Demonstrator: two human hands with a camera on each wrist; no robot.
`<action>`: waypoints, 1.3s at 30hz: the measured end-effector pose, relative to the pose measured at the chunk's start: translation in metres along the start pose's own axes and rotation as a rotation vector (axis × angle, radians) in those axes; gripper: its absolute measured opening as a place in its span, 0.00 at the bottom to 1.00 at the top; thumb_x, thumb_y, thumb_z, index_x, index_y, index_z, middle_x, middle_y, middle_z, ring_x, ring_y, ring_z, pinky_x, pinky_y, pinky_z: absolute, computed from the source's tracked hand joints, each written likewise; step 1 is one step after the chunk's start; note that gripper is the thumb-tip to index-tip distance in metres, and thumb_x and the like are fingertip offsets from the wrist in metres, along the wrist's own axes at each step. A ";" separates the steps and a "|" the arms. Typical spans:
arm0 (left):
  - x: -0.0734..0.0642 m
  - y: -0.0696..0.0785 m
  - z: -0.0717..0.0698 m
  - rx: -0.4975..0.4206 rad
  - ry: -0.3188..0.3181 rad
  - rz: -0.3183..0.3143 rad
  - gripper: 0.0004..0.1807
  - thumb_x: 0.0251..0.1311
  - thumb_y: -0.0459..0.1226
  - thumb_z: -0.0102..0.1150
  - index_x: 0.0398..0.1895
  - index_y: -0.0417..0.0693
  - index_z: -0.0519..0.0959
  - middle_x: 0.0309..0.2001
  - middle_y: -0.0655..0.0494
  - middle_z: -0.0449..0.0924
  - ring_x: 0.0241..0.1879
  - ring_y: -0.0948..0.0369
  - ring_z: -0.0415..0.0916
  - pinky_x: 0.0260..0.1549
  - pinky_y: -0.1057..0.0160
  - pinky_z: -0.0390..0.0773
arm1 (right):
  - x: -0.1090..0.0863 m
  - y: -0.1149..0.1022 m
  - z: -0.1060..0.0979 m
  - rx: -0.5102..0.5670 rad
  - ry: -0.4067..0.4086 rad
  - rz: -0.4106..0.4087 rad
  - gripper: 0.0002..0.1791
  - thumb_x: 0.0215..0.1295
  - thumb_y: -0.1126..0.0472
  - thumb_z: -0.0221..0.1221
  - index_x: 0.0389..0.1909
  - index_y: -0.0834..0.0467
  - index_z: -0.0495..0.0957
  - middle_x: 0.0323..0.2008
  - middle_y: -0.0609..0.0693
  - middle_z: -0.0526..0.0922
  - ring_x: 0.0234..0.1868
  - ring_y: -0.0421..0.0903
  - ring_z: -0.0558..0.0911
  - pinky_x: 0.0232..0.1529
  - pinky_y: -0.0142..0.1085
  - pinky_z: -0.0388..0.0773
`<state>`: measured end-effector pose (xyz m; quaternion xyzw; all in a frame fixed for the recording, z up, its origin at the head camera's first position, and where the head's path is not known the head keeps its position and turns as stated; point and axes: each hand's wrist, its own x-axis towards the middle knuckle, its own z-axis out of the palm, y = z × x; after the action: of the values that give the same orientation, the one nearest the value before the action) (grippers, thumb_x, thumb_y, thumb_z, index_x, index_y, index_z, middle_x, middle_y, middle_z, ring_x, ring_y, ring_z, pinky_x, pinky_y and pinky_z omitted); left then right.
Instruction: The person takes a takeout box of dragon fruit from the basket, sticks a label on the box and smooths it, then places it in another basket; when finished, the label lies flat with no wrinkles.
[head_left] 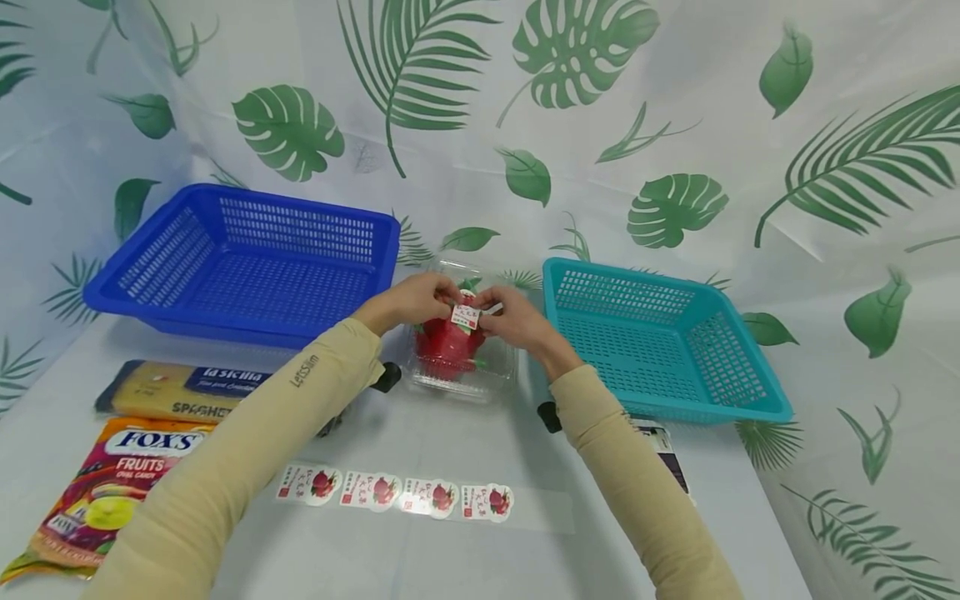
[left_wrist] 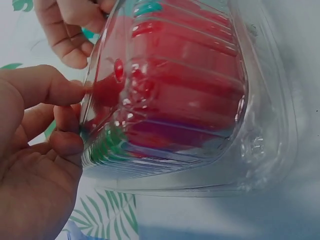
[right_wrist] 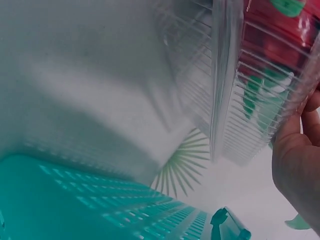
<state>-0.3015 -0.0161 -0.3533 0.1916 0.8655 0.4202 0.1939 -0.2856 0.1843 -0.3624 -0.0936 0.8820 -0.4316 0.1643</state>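
Note:
A clear plastic clamshell box [head_left: 498, 371] stands on the table between the two baskets, with a red dragon fruit [head_left: 447, 348] with green tips inside. Over its top lies a small white label [head_left: 465, 317] with red and dark print. My left hand [head_left: 418, 298] pinches the label's left side, and my right hand [head_left: 519, 318] pinches it from the right. In the left wrist view the left fingertips [left_wrist: 75, 92] are right at the box's lid. From the right wrist, the right hand [right_wrist: 300, 150] appears at the ribbed plastic wall; the label is hidden there.
A blue basket [head_left: 300, 327] stands behind on the left, a teal basket [head_left: 720, 408] on the right. In front lies a backing strip [head_left: 543, 510] with several dragon fruit labels. Spaghetti [head_left: 161, 392] and a candy bag [head_left: 101, 492] are at left; a phone-like object [head_left: 670, 462] is partly behind my right sleeve.

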 end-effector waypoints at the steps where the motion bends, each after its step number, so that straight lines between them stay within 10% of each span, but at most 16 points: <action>1: 0.000 0.000 0.000 -0.006 -0.001 -0.004 0.18 0.63 0.29 0.54 0.56 0.39 0.77 0.43 0.48 0.76 0.41 0.56 0.70 0.40 0.63 0.73 | 0.000 -0.001 0.000 -0.003 -0.002 0.005 0.16 0.68 0.66 0.55 0.56 0.63 0.70 0.53 0.59 0.73 0.47 0.53 0.78 0.52 0.47 0.78; 27: -0.001 -0.001 0.000 0.025 -0.001 0.020 0.30 0.61 0.33 0.58 0.69 0.41 0.68 0.40 0.48 0.74 0.37 0.58 0.69 0.33 0.66 0.72 | -0.005 -0.006 -0.001 -0.082 -0.020 0.031 0.32 0.67 0.58 0.61 0.70 0.54 0.62 0.68 0.55 0.55 0.54 0.54 0.76 0.55 0.46 0.76; 39: 0.001 -0.001 0.001 0.062 0.021 0.047 0.23 0.60 0.30 0.55 0.61 0.45 0.74 0.42 0.47 0.75 0.38 0.56 0.71 0.34 0.65 0.72 | -0.004 -0.007 -0.001 -0.069 -0.030 -0.014 0.25 0.65 0.67 0.60 0.61 0.58 0.63 0.60 0.57 0.62 0.51 0.55 0.75 0.51 0.44 0.77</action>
<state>-0.3021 -0.0158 -0.3550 0.2135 0.8754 0.3996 0.1686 -0.2823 0.1818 -0.3560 -0.1120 0.8931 -0.4007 0.1713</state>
